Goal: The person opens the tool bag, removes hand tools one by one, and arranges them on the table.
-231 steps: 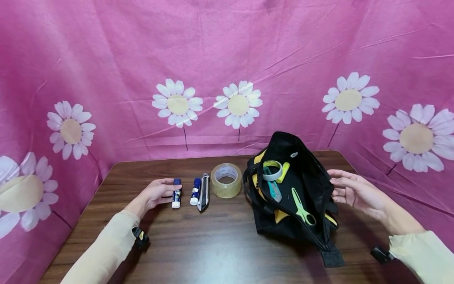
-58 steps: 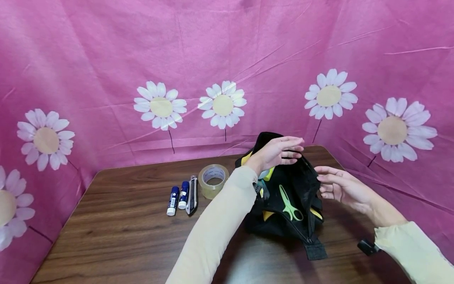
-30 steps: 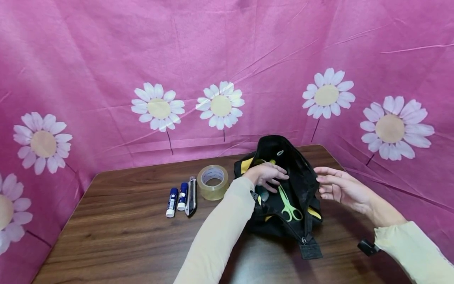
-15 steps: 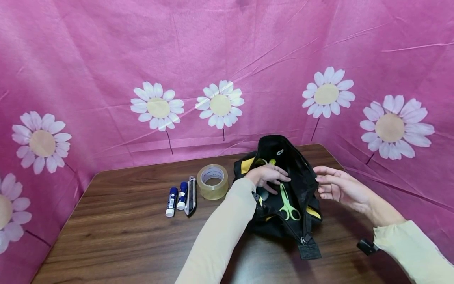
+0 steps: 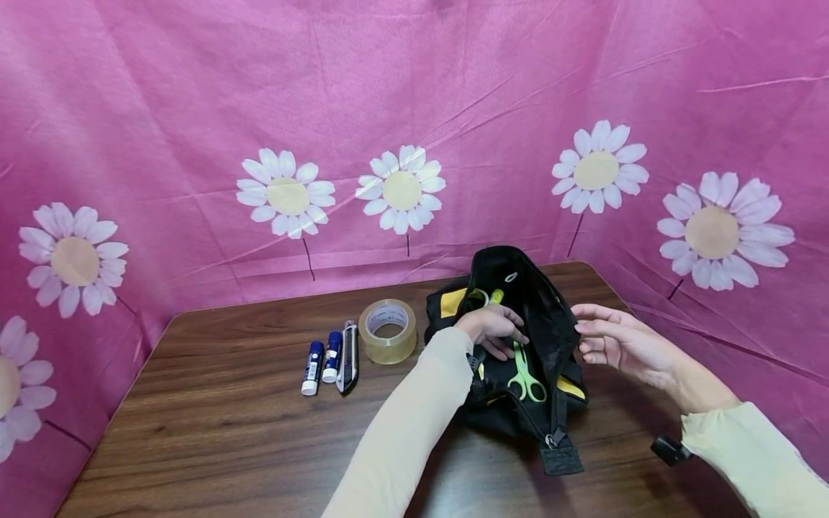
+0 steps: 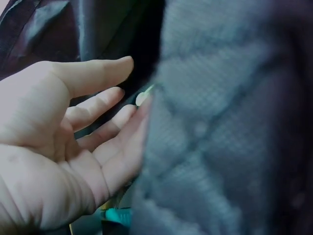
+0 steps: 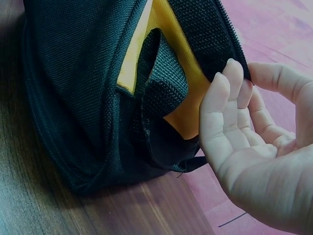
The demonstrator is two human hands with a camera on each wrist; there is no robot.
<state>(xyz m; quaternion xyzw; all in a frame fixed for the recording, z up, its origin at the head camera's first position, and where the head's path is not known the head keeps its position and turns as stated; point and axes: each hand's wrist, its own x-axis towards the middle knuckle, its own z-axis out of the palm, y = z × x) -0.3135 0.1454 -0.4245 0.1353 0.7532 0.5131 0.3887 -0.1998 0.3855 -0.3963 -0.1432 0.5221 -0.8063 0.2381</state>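
A black-and-yellow tool bag point(image 5: 550, 345) stands with its mouth agape on the table's right side. My left hand point(image 5: 494, 329) reaches inside it, fingers loosely bent, over the tips of green-handled scissors point(image 5: 527, 385). In the left wrist view a pale green bit point(image 6: 142, 98) shows by the fingertips of my left hand point(image 6: 83, 132); no grip on it can be made out. My right hand point(image 5: 631, 345) pinches the bag's zippered edge between thumb and fingers, which the right wrist view shows closely point(image 7: 264, 142). The teal cutter in the bag is mostly hidden by my left hand.
Left of the bag, on the wooden table point(image 5: 246, 417), are two glue sticks point(image 5: 312, 368), a utility knife point(image 5: 348, 358) and a roll of clear tape point(image 5: 388, 332). A yellow item point(image 5: 496, 296) shows inside the bag. Pink flowered cloth hangs behind.
My left hand has let go of a glue stick, now lying closer beside the other, and moved right into the bag. Lately its fingers shifted down toward the scissors. My right hand keeps the edge.
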